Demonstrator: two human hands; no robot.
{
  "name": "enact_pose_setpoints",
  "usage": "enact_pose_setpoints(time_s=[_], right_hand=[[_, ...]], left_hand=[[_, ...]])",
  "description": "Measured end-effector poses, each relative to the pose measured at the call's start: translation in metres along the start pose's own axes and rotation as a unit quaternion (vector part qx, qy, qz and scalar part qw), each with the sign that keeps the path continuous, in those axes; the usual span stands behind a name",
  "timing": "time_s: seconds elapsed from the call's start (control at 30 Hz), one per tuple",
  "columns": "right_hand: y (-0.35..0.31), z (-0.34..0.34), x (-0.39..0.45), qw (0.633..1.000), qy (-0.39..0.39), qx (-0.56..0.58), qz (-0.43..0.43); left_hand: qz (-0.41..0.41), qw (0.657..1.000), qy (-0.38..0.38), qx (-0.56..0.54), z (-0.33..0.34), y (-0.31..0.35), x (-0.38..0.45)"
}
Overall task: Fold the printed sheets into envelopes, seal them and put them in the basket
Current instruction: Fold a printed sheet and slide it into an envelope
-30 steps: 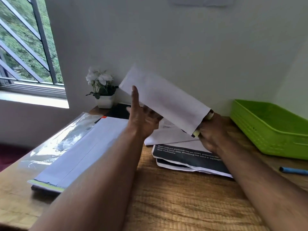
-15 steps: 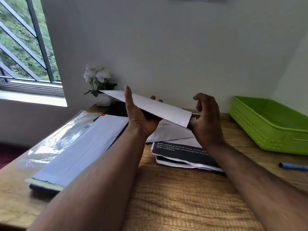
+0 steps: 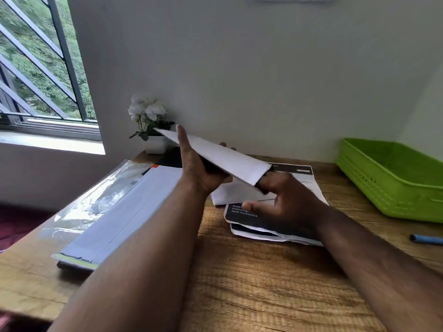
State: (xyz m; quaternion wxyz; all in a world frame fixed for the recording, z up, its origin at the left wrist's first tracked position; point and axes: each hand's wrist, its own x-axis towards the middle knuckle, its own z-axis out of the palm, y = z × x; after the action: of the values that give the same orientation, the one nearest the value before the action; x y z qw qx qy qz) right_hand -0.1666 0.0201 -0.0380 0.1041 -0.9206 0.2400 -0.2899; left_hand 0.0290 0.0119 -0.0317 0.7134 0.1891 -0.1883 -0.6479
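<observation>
**White envelope held in the air between two hands**

Head view: the left hand (image 3: 201, 171) is raised above the wooden desk (image 3: 263, 283), palm turned up, thumb pointing straight up along the near side of a long white paper envelope (image 3: 223, 159); the fingers are curled under it, and their tips show past its far edge. The envelope is tilted, with the far left corner high, near the small white pot of white flowers (image 3: 149, 127), and the right end low. The right hand (image 3: 285, 200) is at this low end with the fingers going into the open mouth of the envelope; the thumb is stretched to the left, free. Whether these fingers pinch something inside I cannot tell.

Under the hands lie printed sheets with black bands (image 3: 259, 224); the white words "(matching" and "desk workspace" are readable. A stack of white envelopes (image 3: 119, 219) lies at the left, and the green plastic basket (image 3: 393, 178) stands at the right.
</observation>
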Motion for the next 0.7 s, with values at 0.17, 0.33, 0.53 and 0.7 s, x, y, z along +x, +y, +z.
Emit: enact_pose_setpoints(time_s=[0.17,0.33,0.53,0.7], right_hand=[[-0.017,0.004,0.004,0.982,-0.077,-0.170,0.021],[-0.023,0.007,0.001,0.985,-0.117,-0.110,0.068],[-0.026,0.006,0.000,0.990,-0.107,-0.046,0.077],[-0.026,0.007,-0.001,0.985,-0.095,0.023,0.139]], left_hand=[[-0.028,0.999,0.003,0.027,0.002,-0.009,-0.001],[-0.014,0.999,-0.001,0.031,0.005,-0.011,-0.003],[-0.013,0.998,-0.023,0.056,0.013,-0.014,-0.007],[-0.027,0.989,-0.049,0.139,0.018,-0.029,-0.005]])
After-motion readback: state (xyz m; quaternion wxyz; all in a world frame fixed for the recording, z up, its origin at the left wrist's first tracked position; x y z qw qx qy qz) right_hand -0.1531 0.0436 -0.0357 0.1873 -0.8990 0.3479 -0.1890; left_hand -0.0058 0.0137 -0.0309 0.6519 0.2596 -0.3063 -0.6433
